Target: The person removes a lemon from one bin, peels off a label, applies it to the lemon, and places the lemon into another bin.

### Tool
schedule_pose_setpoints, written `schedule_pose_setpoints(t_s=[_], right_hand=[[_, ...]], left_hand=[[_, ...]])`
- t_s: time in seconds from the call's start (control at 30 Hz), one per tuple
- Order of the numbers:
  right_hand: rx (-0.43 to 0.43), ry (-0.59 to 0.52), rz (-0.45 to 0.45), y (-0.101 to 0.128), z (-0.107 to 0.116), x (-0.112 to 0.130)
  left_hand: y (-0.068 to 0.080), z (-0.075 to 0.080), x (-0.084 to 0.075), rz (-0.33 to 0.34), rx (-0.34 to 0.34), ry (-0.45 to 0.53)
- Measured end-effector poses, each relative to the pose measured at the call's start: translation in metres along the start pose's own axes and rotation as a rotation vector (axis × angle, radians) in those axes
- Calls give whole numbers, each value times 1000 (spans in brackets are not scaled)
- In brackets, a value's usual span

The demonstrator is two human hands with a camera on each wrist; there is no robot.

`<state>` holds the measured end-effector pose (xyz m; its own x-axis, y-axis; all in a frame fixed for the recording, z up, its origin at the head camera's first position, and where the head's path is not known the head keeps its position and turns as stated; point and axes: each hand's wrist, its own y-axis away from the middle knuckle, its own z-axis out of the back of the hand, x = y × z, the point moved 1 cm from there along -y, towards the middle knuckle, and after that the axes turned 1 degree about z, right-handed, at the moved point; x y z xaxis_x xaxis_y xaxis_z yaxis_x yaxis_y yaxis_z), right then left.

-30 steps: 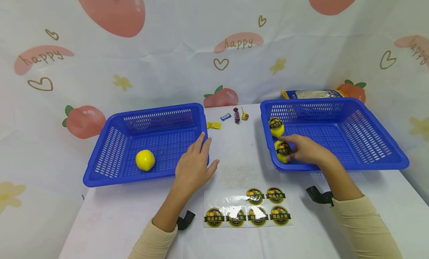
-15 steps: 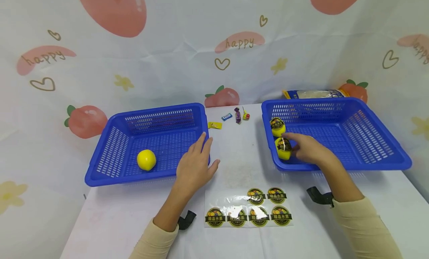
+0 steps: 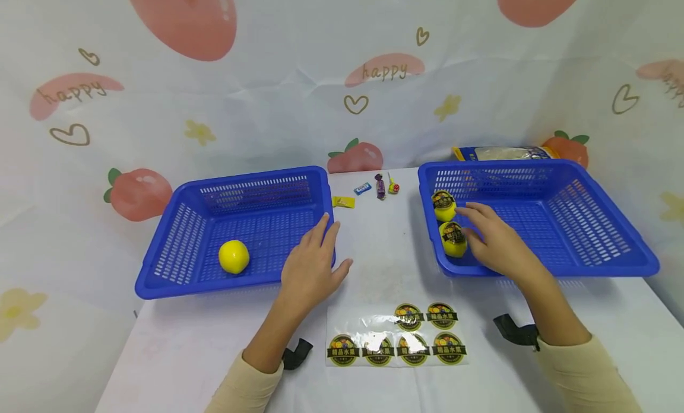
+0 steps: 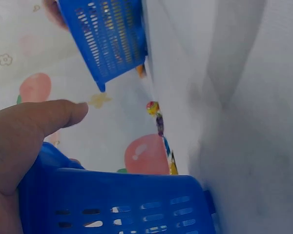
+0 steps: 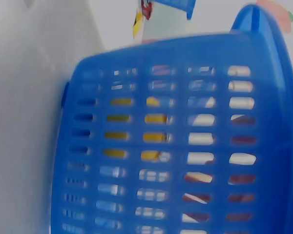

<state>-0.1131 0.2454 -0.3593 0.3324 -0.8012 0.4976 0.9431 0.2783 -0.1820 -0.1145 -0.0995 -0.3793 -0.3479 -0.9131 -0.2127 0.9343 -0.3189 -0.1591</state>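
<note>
The person's right hand (image 3: 499, 241), fingers loose and apart, hovers beside two round yellow fruits with dark stickers (image 3: 454, 241) along the left side of the right blue slotted plastic basket (image 3: 598, 270); contact is unclear. The left hand (image 3: 310, 270), fingers spread, lies over the right rim of the left blue slotted plastic basket (image 3: 203, 289), which holds one plain round yellow fruit (image 3: 234, 257). Only the right wrist view shows yellow through basket slots.
</note>
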Motion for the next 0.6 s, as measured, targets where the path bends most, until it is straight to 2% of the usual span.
schedule_pose_setpoints(t_s=[0.13,0.23,0.33,0.47,0.6], right_hand=[[-74,-24,73,3,-5,13],[-75,-35,98,5,-10,22],[-60,-26,120,6,-15,30],[-56,26,202,5,-25,38],[-59,106,282,4,-34,40]], left_hand=[[2,6,3,2,36,98],[5,16,8,23,80,203],[6,30,17,65,103,269],[8,47,37,129,96,265],[12,59,65,190,106,224]])
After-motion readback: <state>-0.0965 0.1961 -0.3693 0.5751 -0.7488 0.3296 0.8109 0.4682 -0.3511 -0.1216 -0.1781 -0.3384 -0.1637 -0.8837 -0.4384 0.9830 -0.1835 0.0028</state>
